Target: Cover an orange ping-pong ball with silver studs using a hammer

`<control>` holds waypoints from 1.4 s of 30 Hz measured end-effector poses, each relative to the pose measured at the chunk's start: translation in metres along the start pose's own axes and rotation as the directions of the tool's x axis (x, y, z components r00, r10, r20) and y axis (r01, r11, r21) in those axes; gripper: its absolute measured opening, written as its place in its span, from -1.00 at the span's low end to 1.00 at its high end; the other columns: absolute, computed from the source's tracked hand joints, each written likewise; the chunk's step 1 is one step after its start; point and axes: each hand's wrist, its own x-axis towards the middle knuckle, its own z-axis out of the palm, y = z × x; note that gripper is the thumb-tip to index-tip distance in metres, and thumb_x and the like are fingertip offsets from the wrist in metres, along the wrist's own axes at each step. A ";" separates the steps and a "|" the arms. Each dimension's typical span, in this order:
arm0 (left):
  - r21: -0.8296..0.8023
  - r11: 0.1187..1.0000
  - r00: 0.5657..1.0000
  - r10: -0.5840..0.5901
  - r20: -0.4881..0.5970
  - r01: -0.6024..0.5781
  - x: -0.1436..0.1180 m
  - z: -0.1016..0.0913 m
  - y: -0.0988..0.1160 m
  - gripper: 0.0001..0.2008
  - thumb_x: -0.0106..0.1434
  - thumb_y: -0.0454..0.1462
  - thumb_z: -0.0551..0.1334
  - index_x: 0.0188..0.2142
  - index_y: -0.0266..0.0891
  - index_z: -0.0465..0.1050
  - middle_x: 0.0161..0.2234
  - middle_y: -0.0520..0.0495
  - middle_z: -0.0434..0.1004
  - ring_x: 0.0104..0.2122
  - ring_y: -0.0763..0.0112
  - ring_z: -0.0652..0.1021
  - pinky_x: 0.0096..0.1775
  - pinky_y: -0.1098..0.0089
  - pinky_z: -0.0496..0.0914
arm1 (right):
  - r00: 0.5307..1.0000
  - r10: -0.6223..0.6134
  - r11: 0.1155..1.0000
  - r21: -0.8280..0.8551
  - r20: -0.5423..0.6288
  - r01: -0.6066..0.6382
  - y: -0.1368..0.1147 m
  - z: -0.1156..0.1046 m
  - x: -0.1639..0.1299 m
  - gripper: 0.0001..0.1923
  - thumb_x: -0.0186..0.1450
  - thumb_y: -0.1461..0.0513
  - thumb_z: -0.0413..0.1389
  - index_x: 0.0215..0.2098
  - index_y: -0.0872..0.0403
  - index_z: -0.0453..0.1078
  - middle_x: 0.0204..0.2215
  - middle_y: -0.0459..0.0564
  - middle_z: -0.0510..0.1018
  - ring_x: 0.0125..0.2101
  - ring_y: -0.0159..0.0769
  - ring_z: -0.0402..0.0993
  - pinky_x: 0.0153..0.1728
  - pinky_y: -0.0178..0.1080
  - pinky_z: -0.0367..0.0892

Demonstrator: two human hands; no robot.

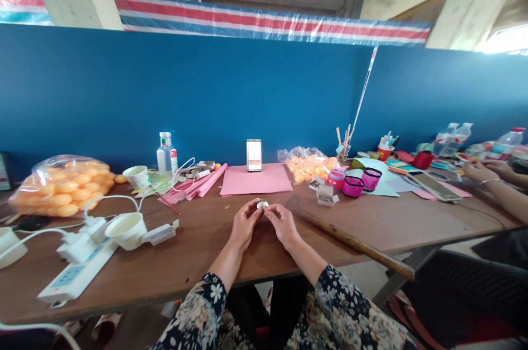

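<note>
My left hand (244, 223) and my right hand (282, 222) rest on the brown table (198, 251) in front of me, fingertips meeting. Between them they pinch a small shiny round object (262, 204), silvery with a gold tint; what it is I cannot tell. Both forearms wear dark floral sleeves. A pink paper sheet (256, 179) lies just beyond the hands, with a small upright phone-like card (254, 155) standing on its far edge.
Left: a bag of orange balls (61, 187), a power strip (74, 275), paper cups (127, 230), a clear bottle (166, 153). Right: another bag of orange balls (309, 165), pink tape rolls (353, 185), a pen cup (385, 150), another person's hands (480, 171). A blue partition stands behind.
</note>
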 end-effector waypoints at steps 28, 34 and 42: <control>-0.049 0.999 0.998 -0.027 -0.064 0.024 0.002 -0.002 -0.003 -0.60 -0.06 -0.24 0.32 -0.18 -0.25 0.38 -0.25 -0.09 0.53 -0.28 0.39 0.51 -0.12 0.27 0.32 | 0.999 -0.046 0.998 0.031 0.007 0.046 0.004 -0.001 -0.001 -0.81 0.16 0.16 0.00 -0.34 0.09 0.37 -0.44 -0.01 0.50 -0.46 -0.32 0.39 -0.43 -0.29 0.32; -0.055 0.998 0.997 -0.033 -0.073 0.029 0.002 -0.001 -0.001 -0.58 -0.07 -0.23 0.33 -0.18 -0.27 0.38 -0.26 -0.12 0.54 -0.26 0.36 0.51 -0.12 0.24 0.32 | 0.997 -0.074 0.997 0.001 -0.032 0.074 0.004 -0.002 -0.001 -0.86 0.11 0.18 0.07 -0.40 0.09 0.34 -0.48 -0.05 0.47 -0.45 -0.32 0.38 -0.37 -0.27 0.32; -0.072 0.997 0.996 -0.039 -0.082 0.033 0.002 -0.001 0.000 -0.58 -0.08 -0.23 0.33 -0.19 -0.28 0.38 -0.28 -0.10 0.53 -0.31 0.40 0.52 -0.14 0.26 0.33 | 0.995 -0.096 0.995 0.014 -0.005 0.096 -0.001 0.000 -0.005 -0.88 0.21 0.18 -0.04 -0.38 0.06 0.27 -0.45 -0.03 0.48 -0.46 -0.33 0.41 -0.37 -0.27 0.36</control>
